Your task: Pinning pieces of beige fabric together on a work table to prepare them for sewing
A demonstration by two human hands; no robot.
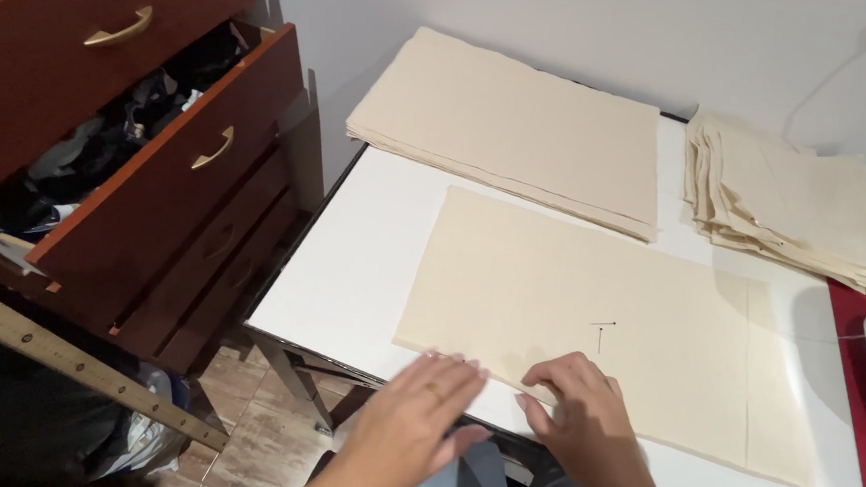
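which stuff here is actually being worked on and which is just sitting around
In hand:
- left hand and right hand, both flat on the near edge of the cream fabric sheet
- small pen mark on that sheet

Lying about:
- large fabric stack by the wall
- smaller fabric stack
- open wooden drawers
- ruler
- white table

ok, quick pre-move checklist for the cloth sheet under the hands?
1. Left hand on the near edge of the cream cloth sheet: ok, though blurred.
2. Right hand flat on the sheet: ok.
3. Sheet lies flat on the white table: ok.
4. Pencil mark visible, uncovered: ok.
5. Large cloth stack and smaller stack apart from the sheet: ok.
6. Near edge aligned with the table edge: cannot tell.
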